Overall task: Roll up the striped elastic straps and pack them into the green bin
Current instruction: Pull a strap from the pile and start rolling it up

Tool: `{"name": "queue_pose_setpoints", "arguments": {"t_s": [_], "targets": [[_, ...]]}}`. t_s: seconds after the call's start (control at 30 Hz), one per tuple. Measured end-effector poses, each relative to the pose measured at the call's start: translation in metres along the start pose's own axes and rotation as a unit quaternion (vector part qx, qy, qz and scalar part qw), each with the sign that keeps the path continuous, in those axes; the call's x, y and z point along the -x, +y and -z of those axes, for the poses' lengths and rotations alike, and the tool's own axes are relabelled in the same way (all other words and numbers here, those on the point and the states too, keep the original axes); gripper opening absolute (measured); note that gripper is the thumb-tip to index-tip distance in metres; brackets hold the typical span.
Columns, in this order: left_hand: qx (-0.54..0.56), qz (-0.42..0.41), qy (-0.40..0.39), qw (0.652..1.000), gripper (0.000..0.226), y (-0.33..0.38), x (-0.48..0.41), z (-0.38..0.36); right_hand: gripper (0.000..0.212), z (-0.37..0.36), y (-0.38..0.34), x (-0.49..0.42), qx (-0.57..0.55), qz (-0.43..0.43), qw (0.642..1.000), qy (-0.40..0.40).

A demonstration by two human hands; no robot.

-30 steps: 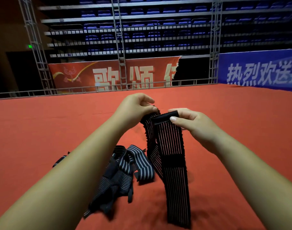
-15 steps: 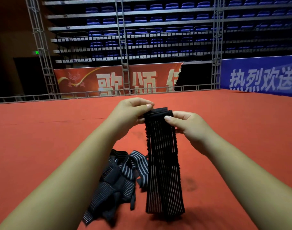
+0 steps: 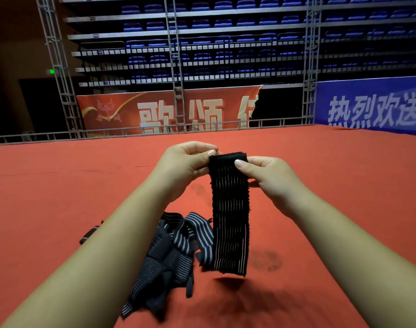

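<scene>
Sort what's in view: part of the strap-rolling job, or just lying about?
Job: left hand and right hand, both pinching the top of the held strap; loose strap pile on the red carpet. Green bin: not in view.

Lying about: red banner, blue banner, blue seats, metal truss.

Dim hall, overhead light casting soft shadows on the red floor [image 3: 60,197]; wide-angle bending at edges.

Indoor arena, tiered blue seats [image 3: 222,23], banners [image 3: 169,112], red carpeted stage [image 3: 60,185]
</scene>
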State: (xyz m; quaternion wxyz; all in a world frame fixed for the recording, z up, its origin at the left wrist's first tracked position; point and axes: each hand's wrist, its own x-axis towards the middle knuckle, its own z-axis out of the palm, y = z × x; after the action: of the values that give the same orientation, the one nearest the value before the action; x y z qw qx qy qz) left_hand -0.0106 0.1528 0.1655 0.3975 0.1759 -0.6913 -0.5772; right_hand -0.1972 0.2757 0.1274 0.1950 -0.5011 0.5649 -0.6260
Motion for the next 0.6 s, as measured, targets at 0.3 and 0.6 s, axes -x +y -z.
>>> {"name": "queue_pose_setpoints", "arguments": {"t_s": [0.3, 0.6], "targets": [[0.083, -0.006, -0.011, 0.996, 0.013, 0.000, 0.001, -0.009, 0.017, 0.001, 0.000, -0.005, 0.020, 0.005, 1.000, 0.017], [0.193, -0.010, -0.018, 0.981, 0.029, -0.013, 0.004, -0.006, 0.018, -0.005, 0.001, -0.010, -0.022, 0.006, 0.999, 0.026]]}}
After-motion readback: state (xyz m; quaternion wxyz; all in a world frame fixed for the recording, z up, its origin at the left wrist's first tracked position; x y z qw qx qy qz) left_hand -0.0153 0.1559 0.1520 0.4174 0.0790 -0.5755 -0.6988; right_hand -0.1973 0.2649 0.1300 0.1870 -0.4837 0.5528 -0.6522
